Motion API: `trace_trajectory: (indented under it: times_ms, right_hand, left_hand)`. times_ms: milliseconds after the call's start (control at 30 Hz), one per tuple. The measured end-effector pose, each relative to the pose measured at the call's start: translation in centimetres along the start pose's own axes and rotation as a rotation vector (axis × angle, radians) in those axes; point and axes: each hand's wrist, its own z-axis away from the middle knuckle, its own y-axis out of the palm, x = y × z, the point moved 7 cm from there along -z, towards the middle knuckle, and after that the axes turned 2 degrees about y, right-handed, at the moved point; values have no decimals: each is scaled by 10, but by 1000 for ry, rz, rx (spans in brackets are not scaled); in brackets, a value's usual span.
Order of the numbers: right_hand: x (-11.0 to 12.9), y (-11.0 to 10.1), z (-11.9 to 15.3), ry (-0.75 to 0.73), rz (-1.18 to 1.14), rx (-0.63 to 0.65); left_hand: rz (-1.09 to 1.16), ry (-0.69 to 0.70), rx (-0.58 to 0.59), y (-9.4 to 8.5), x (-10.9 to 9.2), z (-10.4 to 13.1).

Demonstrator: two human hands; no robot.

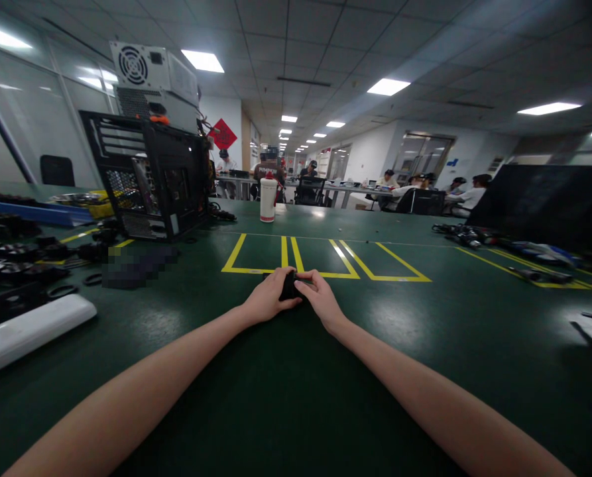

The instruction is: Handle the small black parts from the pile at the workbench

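Observation:
A small black object [289, 285] is held between my two hands, just in front of the yellow tape outlines on the green table [296, 384]. My left hand [272, 296] wraps round its left side, with the thumb below it. My right hand [320, 297] touches its right side with thumb and fingers pinched in. Much of the object is hidden by the fingers, and its exact kind cannot be made out.
An open black computer case [151, 175] with power supplies on top stands at the back left. A white cup [268, 200] stands behind the tape. Black parts and a white elongated object [37, 331] lie left; cables [462, 234] and tools lie right. People sit in the background.

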Motion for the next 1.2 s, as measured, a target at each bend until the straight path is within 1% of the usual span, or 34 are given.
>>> trace_trajectory:
  times_ms: [133, 233, 333, 600, 800, 900, 1067, 1200]
  right_hand:
    - [0, 0, -1, -10, -24, -3]
    - [-6, -2, -3, 25, -23, -18]
    - [-9, -1, -4, 44, -15, 5]
    - [-2, 0, -2, -10, -1, 8]
    - [-8, -2, -4, 24, 2, -8]
    - [-7, 0, -4, 45, 1, 7]
    - [0, 2, 0, 10, -2, 19]
    - [1, 1, 0, -5, -13, 23]
  left_hand:
    - [-3, -1, 0, 0, 0, 0]
    - [3, -8, 7, -1, -2, 0]
    - [6, -14, 11, -2, -3, 0]
    - [-10, 2, -10, -1, -2, 0]
    - [-1, 4, -4, -1, -2, -1]
    - [0, -1, -1, -2, -2, 0]
    - [3, -9, 6, -2, -3, 1]
    - [2, -12, 5, -2, -2, 0]
